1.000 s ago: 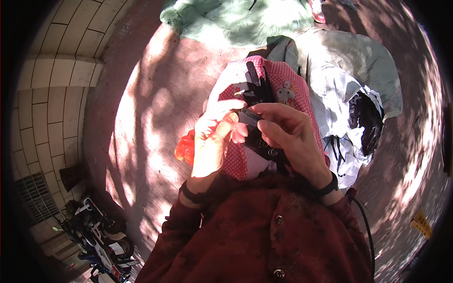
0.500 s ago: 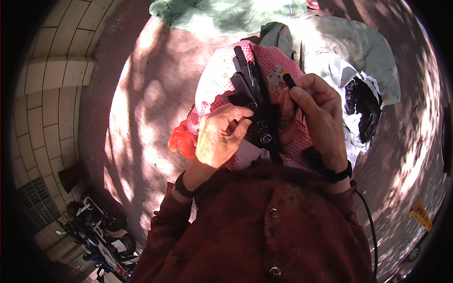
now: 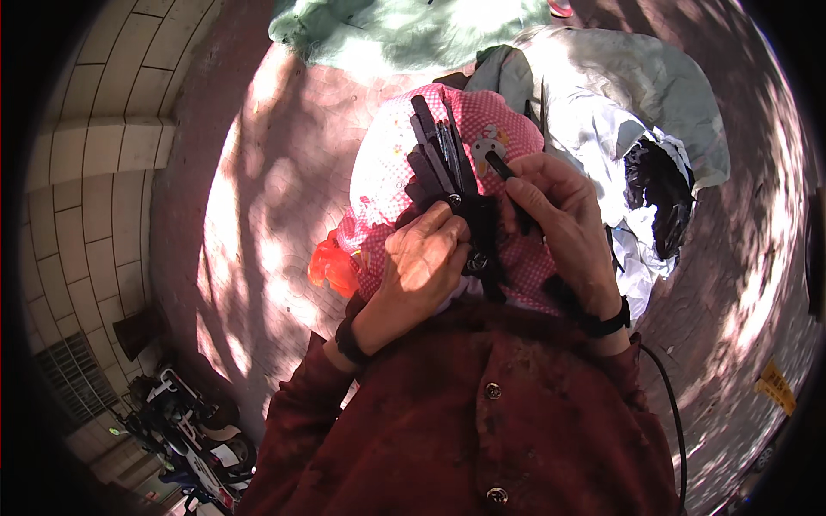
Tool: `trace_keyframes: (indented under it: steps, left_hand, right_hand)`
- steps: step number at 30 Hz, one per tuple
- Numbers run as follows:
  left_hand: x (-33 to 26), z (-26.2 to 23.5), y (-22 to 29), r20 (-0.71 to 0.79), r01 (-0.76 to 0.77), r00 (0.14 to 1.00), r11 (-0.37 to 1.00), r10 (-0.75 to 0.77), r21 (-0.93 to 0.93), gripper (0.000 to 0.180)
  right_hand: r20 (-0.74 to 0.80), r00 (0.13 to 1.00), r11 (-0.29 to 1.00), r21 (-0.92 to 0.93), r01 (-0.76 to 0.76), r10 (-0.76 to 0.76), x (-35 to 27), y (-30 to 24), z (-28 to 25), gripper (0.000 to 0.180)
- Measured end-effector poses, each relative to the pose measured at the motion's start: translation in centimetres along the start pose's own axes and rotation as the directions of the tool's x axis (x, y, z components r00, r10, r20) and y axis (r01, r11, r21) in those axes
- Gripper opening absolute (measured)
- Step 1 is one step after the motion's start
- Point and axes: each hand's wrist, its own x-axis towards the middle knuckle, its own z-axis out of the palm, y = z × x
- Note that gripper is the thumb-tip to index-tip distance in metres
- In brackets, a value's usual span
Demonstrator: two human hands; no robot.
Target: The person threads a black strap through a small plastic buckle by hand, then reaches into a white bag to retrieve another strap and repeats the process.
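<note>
A bundle of long, flat black pieces that look like straps (image 3: 434, 150), with shiny round metal fittings (image 3: 476, 261), lies on a pink checked cloth (image 3: 387, 142) over my lap. My left hand (image 3: 426, 258) is closed, its fingers curled down onto the bundle by a metal ring; what lies under the fingertips is partly hidden. To the right, my right hand (image 3: 559, 206) pinches a short black strap end (image 3: 499, 163) between thumb and fingers, its tip sticking out toward the upper left. The cloth bears a pale cartoon figure near that tip.
A white sack (image 3: 632, 215) with black material (image 3: 658, 198) in its mouth lies at the right, beside a grey-green cloth (image 3: 671, 82). A green sack (image 3: 387, 34) is ahead. An orange plastic bag (image 3: 333, 267) sits at my left. Parked motorbikes (image 3: 194, 430) stand by the tiled wall (image 3: 77, 189).
My right hand has shifted left and slightly down with the strap end, nearer the bundle. My left hand has moved slightly right, its fingers now curled further over the bundle.
</note>
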Motion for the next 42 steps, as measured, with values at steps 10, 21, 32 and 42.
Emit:
trace_keyframes:
  steps: [10, 21, 32, 42]
  left_hand:
    - [0.0, -0.2, 0.3, 0.070, -0.135, 0.989, 0.988, 0.130, 0.080, 0.024]
    - [0.2, -1.1, -0.1, -0.019, -0.059, 0.998, 0.994, 0.058, -0.088, 0.022]
    - [0.3, -2.0, -2.0, -0.099, 0.109, 0.980, 0.888, -0.170, -0.446, 0.016]
    - [0.0, -1.1, -0.7, 0.025, -0.117, 0.993, 0.989, 0.115, 0.091, 0.032]
  right_hand:
    - [0.018, 1.000, 0.999, 0.032, 0.012, -0.013, 0.1, 0.2, -0.4, 0.012]
    - [0.007, 1.000, 1.000, 0.012, 0.015, -0.016, -0.4, -0.1, -0.4, 0.011]
    - [0.065, 0.998, 1.000, -0.029, 0.011, -0.009, -0.2, 0.7, 0.3, 0.010]
    - [0.032, 0.999, 1.000, -0.015, 0.012, -0.011, 0.0, 0.7, 0.0, 0.010]
